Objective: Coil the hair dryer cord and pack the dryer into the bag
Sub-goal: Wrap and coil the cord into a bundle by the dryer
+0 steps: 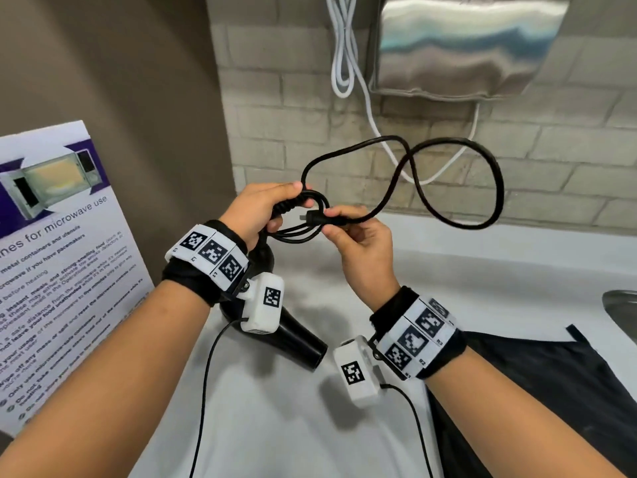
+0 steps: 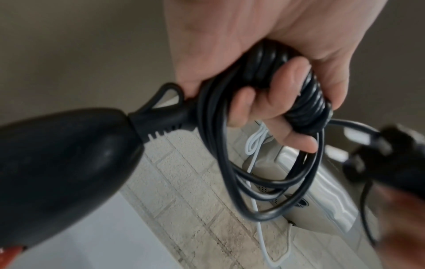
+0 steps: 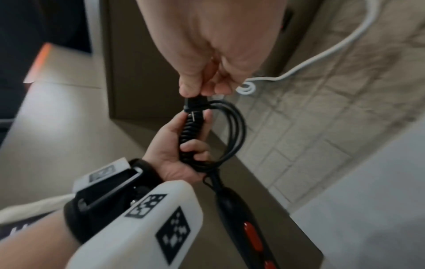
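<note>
My left hand grips a bundle of coiled black cord, with the black hair dryer hanging below it over the white counter. In the left wrist view the fingers curl round the wrapped cord beside the dryer handle. My right hand pinches the plug at the cord's end, right at the coil. A loose length of cord arcs up and to the right. A black bag lies flat on the counter at the right.
A steel hand dryer hangs on the brick wall, with a white cable looped beside it. A microwave-use poster leans at the left. A sink rim shows at the right edge.
</note>
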`<state>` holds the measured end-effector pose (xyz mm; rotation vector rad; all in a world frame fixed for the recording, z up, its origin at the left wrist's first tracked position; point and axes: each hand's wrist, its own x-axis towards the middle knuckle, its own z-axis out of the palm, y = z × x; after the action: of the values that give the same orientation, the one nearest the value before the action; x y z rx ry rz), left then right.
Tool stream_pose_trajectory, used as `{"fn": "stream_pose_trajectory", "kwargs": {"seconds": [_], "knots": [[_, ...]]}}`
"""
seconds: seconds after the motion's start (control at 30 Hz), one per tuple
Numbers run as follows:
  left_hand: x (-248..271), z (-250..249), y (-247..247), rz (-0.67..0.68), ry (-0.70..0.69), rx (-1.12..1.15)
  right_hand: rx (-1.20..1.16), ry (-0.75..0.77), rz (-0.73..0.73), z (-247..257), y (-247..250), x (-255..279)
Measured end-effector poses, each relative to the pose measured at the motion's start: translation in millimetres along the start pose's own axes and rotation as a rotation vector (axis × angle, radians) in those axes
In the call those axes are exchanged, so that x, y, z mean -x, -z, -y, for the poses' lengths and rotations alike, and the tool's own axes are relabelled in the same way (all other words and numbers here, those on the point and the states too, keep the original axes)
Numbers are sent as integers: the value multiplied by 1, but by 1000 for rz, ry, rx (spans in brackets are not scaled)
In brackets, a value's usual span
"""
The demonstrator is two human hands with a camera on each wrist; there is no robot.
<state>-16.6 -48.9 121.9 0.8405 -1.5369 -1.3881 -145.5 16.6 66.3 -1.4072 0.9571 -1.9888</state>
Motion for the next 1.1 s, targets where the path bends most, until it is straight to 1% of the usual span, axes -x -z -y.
{"fn": "stream_pose_trajectory", "kwargs": {"seconds": [0.03, 0.13, 0.17, 0.23, 0.27, 0.37, 0.43, 0.47, 0.5, 0.57, 0.6, 0.63, 0.67, 0.7, 0.73, 0.77, 0.83, 0.9, 0.97, 1.03, 1.07, 1.1], "knots": [[-1, 0, 0, -7, 14, 6, 32, 33, -15, 1, -6, -5], [-6, 0, 4, -21, 76, 59, 236, 100, -97, -1, -16, -18], [-7, 0, 7, -22, 95, 91, 294, 148, -95, -3, -16, -21], [-11, 1, 12, -13, 114, 172, 362, 262, -46, -7, -14, -25], [-12, 1, 15, 5, 119, 204, 374, 274, -8, -10, -13, -28], [-15, 1, 18, 124, 140, 238, 452, 219, 110, -21, -13, -33], [-14, 1, 21, 212, 171, 238, 473, 230, 97, -27, -20, -34], [-13, 0, 23, 253, 185, 232, 440, 237, 73, -29, -23, -35], [-13, -2, 27, 288, 184, 197, 396, 212, 49, -31, -27, -36], [-11, -9, 33, 327, 111, -10, 363, 96, 66, -29, -34, -39], [-11, -13, 34, 318, 62, -129, 413, 55, 78, -29, -37, -41], [-11, -16, 33, 285, 23, -203, 515, 43, 73, -29, -39, -43], [-12, -16, 31, 237, 6, -221, 628, 56, 58, -29, -40, -46], [-13, -15, 28, 189, 3, -195, 708, 91, 51, -29, -40, -48], [-13, -14, 26, 148, 2, -156, 728, 128, 67, -29, -40, -51], [-13, -13, 24, 119, -2, -130, 685, 147, 113, -29, -40, -53], [-13, -8, 24, 109, -32, -140, 578, 96, 240, -27, -38, -54], [-13, -6, 24, 122, -61, -142, 585, 96, 301, -26, -32, -53], [-15, -6, 25, 130, -57, -92, 656, 162, 307, -25, -19, -52], [-16, -7, 25, 120, -42, -17, 793, 212, 350, -28, -1, -46], [-17, -6, 26, 111, -33, 24, 866, 188, 387, -35, 11, -41], [-17, -7, 28, 105, -20, 65, 954, 117, 406, -43, 24, -37]]}}
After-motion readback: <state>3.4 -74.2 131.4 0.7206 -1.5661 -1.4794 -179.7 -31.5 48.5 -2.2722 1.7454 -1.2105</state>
